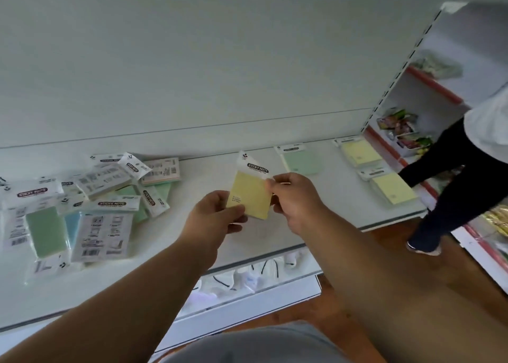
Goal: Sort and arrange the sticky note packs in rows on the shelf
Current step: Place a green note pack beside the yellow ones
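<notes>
Both hands up over the shelf [275, 241]: left hand [214, 217] pinches the yellow pack [248, 195] at its lower corner, right hand [295, 200] pinches the upper edge. Early days, it looks like: at the left a jumbled pile [82, 206] awaits sorting; far right, only a green pack [302, 162] and two yellow packs [376, 170] lie placed.

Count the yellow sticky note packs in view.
3. One yellow pack is held in both hands; two yellow packs lie at the shelf's right end, back and front. The left pile may hide more.
</notes>
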A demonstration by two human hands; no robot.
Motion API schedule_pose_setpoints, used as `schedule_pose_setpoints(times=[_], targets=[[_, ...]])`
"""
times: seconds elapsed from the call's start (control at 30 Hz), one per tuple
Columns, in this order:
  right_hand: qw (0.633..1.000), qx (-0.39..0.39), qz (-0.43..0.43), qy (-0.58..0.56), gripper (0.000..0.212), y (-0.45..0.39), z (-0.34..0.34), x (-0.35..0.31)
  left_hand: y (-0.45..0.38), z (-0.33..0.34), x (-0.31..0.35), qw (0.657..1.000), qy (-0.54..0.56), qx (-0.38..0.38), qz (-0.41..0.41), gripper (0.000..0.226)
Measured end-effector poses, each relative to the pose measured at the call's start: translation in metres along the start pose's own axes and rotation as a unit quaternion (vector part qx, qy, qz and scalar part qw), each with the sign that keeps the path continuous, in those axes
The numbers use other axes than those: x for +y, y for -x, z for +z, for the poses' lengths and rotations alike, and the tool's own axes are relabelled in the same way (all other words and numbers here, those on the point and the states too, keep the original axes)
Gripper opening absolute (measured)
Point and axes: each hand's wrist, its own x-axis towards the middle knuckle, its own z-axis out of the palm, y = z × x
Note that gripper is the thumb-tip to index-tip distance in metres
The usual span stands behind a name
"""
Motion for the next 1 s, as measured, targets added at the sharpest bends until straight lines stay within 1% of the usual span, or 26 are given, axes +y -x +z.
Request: schedule_pose_setpoints(times=[0.03,0.1,0.2,0.27,0.37,0.43,0.53,0.67,0.8,0.87,0.93,1.0], targets=[[1.000,0.024,-0.016,0.012,0.013,-0.003,-0.014,0.001,-0.002,0.011,-0.001,0.999,-0.036,-0.001,0.011,0.017],[0.995,0.068,-0.059,0.051,0.016,-0.010,-0.045,0.001,-0.007,0.039,-0.002,0.991,-0.126,-0.006,0.036,0.022],[0.973,0.113,-0.134,0.148,0.014,-0.026,-0.100,0.003,-0.013,0.094,-0.002,0.960,-0.267,-0.027,0.078,0.040],[0.954,0.126,-0.166,0.217,0.010,-0.038,-0.141,0.004,-0.016,0.137,-0.002,0.938,-0.327,-0.030,0.111,0.049],[0.931,0.121,-0.201,0.279,0.013,-0.059,-0.203,0.003,-0.021,0.200,-0.004,0.918,-0.368,-0.029,0.143,0.052],[0.922,0.096,-0.211,0.309,0.015,-0.076,-0.238,-0.002,-0.029,0.236,-0.004,0.915,-0.373,-0.016,0.149,0.053],[0.908,0.061,-0.229,0.346,0.026,-0.108,-0.274,-0.013,-0.047,0.281,0.002,0.916,-0.371,0.022,0.150,0.053],[0.894,0.037,-0.241,0.377,0.030,-0.151,-0.291,-0.030,-0.072,0.316,0.013,0.905,-0.395,0.067,0.139,0.045],[0.869,0.014,-0.259,0.421,0.032,-0.182,-0.284,-0.045,-0.094,0.333,0.019,0.884,-0.439,0.106,0.117,0.039],[0.862,-0.005,-0.250,0.440,0.034,-0.195,-0.280,-0.053,-0.104,0.338,0.017,0.876,-0.458,0.115,0.097,0.032],[0.848,-0.040,-0.221,0.480,0.038,-0.207,-0.277,-0.058,-0.113,0.341,0.015,0.860,-0.488,0.121,0.084,0.027],[0.843,-0.045,-0.215,0.491,0.036,-0.216,-0.274,-0.057,-0.120,0.344,0.014,0.841,-0.521,0.126,0.076,0.032]])
